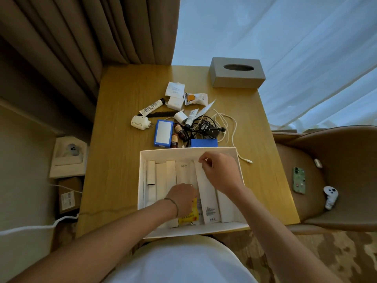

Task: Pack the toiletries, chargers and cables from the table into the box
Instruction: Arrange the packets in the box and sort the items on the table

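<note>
Head view: white box (236, 154) holds cartons, yellow packet (188, 218).

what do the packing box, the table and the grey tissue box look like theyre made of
Packing box: probably white cardboard, matte, with thin straight walls and sharp folded corners.
Table: wood or a wood-look veneer, yellowish with fine straight grain and a soft sheen; which of the two cannot be told.
Tissue box: matte grey cover, possibly leatherette or coated board; even, dull surface with an oval slot on top.
</note>
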Tool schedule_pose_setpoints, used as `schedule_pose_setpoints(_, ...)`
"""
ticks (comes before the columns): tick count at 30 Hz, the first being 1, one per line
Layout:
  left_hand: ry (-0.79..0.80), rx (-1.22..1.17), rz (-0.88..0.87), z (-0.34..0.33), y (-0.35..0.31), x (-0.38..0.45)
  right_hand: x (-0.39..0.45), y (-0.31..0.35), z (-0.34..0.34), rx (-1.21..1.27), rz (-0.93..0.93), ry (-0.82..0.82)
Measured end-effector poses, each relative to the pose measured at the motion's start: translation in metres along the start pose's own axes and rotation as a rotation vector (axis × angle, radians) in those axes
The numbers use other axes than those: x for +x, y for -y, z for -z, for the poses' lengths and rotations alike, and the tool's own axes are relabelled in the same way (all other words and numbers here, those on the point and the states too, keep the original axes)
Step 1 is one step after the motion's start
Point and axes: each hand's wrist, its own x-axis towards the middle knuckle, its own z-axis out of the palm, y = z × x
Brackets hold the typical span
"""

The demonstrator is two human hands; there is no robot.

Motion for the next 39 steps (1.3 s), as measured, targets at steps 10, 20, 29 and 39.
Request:
schedule_pose_setpoints(10, -0.191, 0.231, -0.067, 0.030, -0.008, -0.007, 0.067, -0.005, 0.025, 0.121, 0.116, -0.057)
schedule_pose_setpoints(20, -0.806, -0.147, -0.093, 0.138, 0.003, -0.027, 0.181, -0.007, 0.027, -0.097, 0.111, 0.067)
schedule_pose_setpoints(29, -0.867, -0.214, 0.034, 0.181, 0.032, -0.011, 0.237, -0.022, -0.016, -0.568, 0.062, 0.334)
schedule_pose_setpoints(39, -0.728, -0.243, 0.225, 0.203, 0.068, 0.044, 0.247, -0.040, 0.002, -0.107, -0.014, 0.004)
